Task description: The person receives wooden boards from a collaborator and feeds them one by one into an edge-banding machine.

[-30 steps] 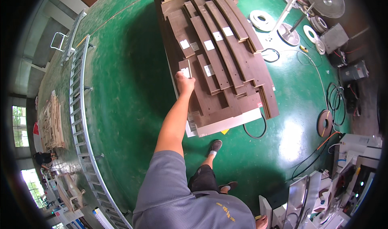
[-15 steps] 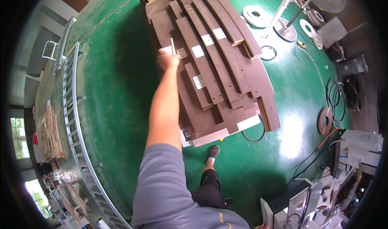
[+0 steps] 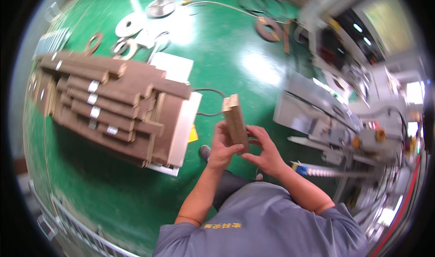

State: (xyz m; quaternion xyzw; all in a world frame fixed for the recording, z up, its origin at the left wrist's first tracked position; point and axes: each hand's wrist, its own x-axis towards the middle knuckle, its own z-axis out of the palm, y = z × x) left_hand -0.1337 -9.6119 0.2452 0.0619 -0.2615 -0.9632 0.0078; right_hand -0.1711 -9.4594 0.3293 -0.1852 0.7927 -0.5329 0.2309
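Note:
In front of my body, two short wooden board pieces (image 3: 235, 125) stand tilted upright, side by side, with pale raw ends at the top. My left hand (image 3: 220, 148) is closed around their left side, its thumb across the lower part. At the right edge is my right hand (image 3: 266, 153), fingers curled against the boards and thumb near their lower end. To the left lies a stack of long brown boards (image 3: 102, 91), several with white labels. Neither hand touches that stack.
A white panel (image 3: 185, 130) edges the stack's near end. Rolls of edge banding (image 3: 129, 26) and a brown roll (image 3: 268, 29) lie on the green floor (image 3: 217, 44). Machinery (image 3: 344, 130) stands at right. A metal ladder-like rail (image 3: 81, 225) runs along the lower left.
My left hand has come back from the stack, bringing the short boards before my body. My right hand has joined it on them. The view has turned right, toward the machinery.

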